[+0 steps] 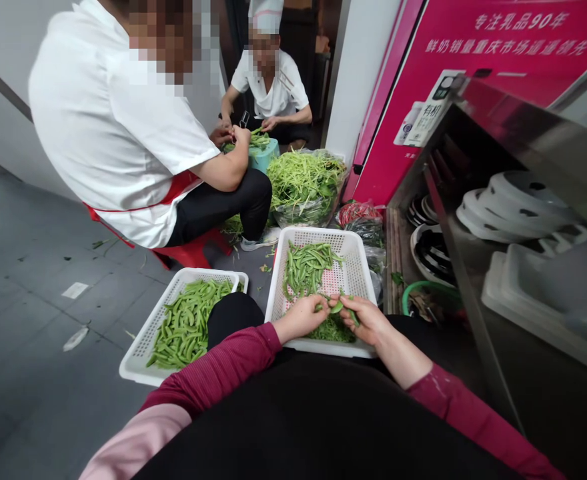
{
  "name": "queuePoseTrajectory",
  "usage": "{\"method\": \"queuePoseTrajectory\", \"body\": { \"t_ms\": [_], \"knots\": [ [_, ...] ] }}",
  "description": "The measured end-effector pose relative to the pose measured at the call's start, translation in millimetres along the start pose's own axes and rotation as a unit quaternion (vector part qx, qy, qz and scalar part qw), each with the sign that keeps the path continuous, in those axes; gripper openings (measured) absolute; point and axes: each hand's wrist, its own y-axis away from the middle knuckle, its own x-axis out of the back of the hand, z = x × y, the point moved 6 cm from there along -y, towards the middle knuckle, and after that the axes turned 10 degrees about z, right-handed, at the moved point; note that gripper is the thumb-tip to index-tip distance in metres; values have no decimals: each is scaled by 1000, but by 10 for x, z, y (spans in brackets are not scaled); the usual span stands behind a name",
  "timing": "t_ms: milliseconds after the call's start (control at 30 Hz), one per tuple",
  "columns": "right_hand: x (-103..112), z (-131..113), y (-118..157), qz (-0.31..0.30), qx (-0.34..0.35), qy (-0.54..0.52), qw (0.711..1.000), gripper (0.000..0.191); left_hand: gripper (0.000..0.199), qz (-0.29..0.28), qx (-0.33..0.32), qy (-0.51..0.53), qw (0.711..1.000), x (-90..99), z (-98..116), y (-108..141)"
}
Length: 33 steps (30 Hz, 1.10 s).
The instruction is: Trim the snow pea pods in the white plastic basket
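Both my hands are over the near half of a white perforated basket point(368, 263). My left hand point(304, 317) has its fingertips pinched at one end of a green pea pod point(337, 307). My right hand point(366, 319) closes on the same pod from the other side, with another pod point(354, 317) held along its fingers. Whole pods point(309, 263) lie in the basket's far part. Below my hands, a heap of thin green trimmings point(334, 330) fills the near end. A second white basket point(141, 360), full of pods point(191, 320), stands by my left knee.
A co-worker in white point(133, 127) sits on a red stool point(193, 248) ahead left; another person point(276, 80) squats beyond. A large bag of green stems point(306, 177) stands behind my basket. At right are a metal shelf point(473, 320) with white containers and a green basin point(413, 288).
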Motion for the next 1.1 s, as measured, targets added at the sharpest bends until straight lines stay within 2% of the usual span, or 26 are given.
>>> {"method": "queuePoseTrajectory", "body": {
  "t_ms": [167, 267, 367, 433, 467, 533, 633, 700, 767, 867, 967, 1033, 1100],
  "knots": [
    [10, -5, 3, 25, 43, 28, 998, 16, 15, -42, -122, -119, 984, -35, 116, 38],
    [-11, 1, -15, 14, 106, 109, 988, 20, 22, -77, -171, -166, 968, -92, 146, 83],
    [-25, 61, -15, -15, 137, 267, 954, 20, 19, -155, -194, -197, 949, -200, 146, 172],
    [-49, 114, 28, -73, 133, 355, 922, 15, 14, -189, -191, -207, 941, -239, 116, 211],
    [-57, 132, 65, -107, 126, 380, 910, 14, 13, -182, -177, -210, 944, -224, 84, 201],
    [-39, 134, 151, -154, 100, 391, 902, 17, 15, -117, -111, -223, 961, -104, -35, 114],
    [49, 80, 255, -167, 52, 357, 918, 29, 21, -15, -4, -246, 969, 138, -236, -15],
    [91, 46, 297, -167, 37, 331, 928, 32, 23, -5, 2, -260, 966, 201, -252, -42],
    [113, 35, 306, -157, 31, 314, 936, 32, 30, -18, -35, -276, 960, 182, -158, -19],
    [105, 63, 283, -138, 24, 293, 946, 27, 48, -64, -112, -312, 941, 48, 55, 81],
    [78, 111, 263, -137, 15, 298, 945, 24, 37, -129, -170, -341, 916, -108, 174, 174],
    [72, 121, 263, -136, 32, 347, 927, 24, 26, -159, -195, -341, 906, -165, 191, 200],
    [44, 87, 288, -137, 97, 427, 888, 22, 18, -182, -213, -311, 908, -187, 200, 205]
  ]
}}
